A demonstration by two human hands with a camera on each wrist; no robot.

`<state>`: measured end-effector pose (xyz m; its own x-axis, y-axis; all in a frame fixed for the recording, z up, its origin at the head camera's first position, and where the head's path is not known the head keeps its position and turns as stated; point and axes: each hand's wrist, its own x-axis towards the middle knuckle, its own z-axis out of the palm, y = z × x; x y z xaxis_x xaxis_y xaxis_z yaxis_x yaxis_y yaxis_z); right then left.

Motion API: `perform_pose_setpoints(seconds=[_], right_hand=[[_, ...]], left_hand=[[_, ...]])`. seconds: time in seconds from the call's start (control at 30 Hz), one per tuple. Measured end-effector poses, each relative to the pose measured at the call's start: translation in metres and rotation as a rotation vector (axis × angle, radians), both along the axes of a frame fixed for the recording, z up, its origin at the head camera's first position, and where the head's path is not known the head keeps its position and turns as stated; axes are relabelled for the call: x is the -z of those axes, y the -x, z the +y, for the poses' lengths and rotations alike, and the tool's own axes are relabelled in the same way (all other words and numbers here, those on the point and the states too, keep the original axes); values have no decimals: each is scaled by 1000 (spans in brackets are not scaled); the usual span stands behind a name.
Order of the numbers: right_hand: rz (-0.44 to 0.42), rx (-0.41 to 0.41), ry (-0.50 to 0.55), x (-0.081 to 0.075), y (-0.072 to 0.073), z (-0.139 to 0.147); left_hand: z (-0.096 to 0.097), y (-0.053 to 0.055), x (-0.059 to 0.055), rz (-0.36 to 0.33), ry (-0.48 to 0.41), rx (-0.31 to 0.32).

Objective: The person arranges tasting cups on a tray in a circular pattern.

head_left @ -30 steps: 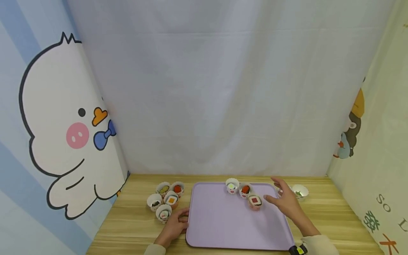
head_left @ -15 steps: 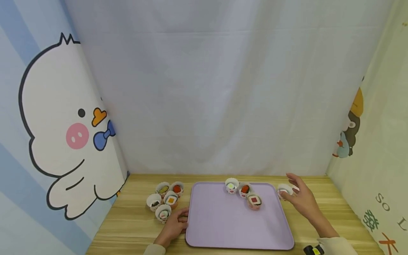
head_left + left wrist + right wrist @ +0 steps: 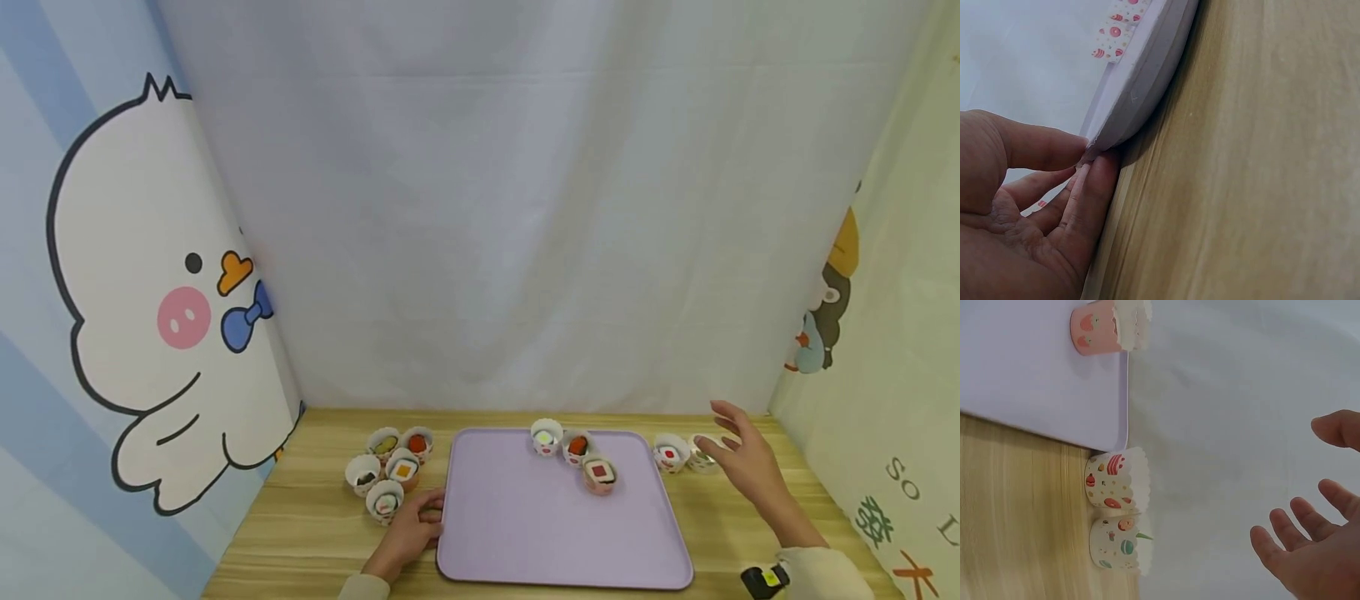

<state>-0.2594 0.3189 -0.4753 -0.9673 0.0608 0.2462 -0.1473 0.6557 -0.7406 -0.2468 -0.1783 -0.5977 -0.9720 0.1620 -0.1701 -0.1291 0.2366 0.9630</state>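
Observation:
A lilac tray (image 3: 555, 533) lies on the table. At its left edge my left hand (image 3: 408, 532) pinches the rim, thumb above and fingers beneath in the left wrist view. Fingers spread and holding nothing, my right hand (image 3: 753, 473) hovers near two paper baking cups right of the tray. The nearer-to-tray cup (image 3: 670, 454) contains a piece with a red centre. The other cup (image 3: 1110, 544), with a green tip showing inside, is partly hidden by the right hand in the head view. Three more cups stand on the tray, one of them pink (image 3: 1092, 328) with strawberries.
Several filled paper cups (image 3: 386, 503) cluster on the wooden table (image 3: 300, 533) left of the tray, close to my left hand. A pale curtain (image 3: 480, 250) hangs behind the table, and printed cloths (image 3: 120, 333) flank both sides.
My right hand has moved rightward from over the tray's right edge, past the red-centred cup, to the outer cup. The left hand has stayed at the tray rim.

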Motion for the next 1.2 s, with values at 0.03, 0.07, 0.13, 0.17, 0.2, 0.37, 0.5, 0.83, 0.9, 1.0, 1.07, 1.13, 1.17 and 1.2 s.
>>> perform_pose_setpoints(seconds=[0.03, 0.07, 0.13, 0.17, 0.2, 0.37, 0.5, 0.83, 0.9, 1.0, 1.07, 1.13, 1.17, 1.2], right_hand=[[-8, 4, 4, 1, 1, 3], [-16, 6, 11, 2, 2, 6], [-34, 9, 27, 6, 5, 12], [-43, 12, 32, 8, 6, 15], [-54, 9, 41, 10, 7, 18], [-100, 2, 37, 23, 14, 29], [-135, 0, 14, 32, 20, 36], [-292, -8, 182, 65, 35, 52], [-306, -12, 234, 71, 38, 55], [-322, -5, 275, 81, 40, 57], [-325, 4, 289, 86, 41, 56], [-328, 19, 314, 91, 43, 55], [-328, 25, 330, 93, 45, 54], [-326, 34, 345, 95, 46, 53]], left_hand=[[0, 0, 0, -5, 0, 1], [0, 0, -1, -10, -1, 1], [1, 0, -1, -18, -1, 1], [0, 0, -1, -20, -1, 2], [0, 0, -1, -22, -2, 2], [0, -1, -2, -14, -5, -5], [-1, -1, -3, -9, -8, -9], [0, 1, 1, 5, 3, -7], [-1, 2, 3, 8, 2, -2], [0, 1, 4, 3, 6, 6], [0, 0, 3, -2, 6, 5], [0, 0, 2, -6, 2, 1], [0, 0, 1, -7, -2, 0], [0, 0, 0, -8, -5, -2]])
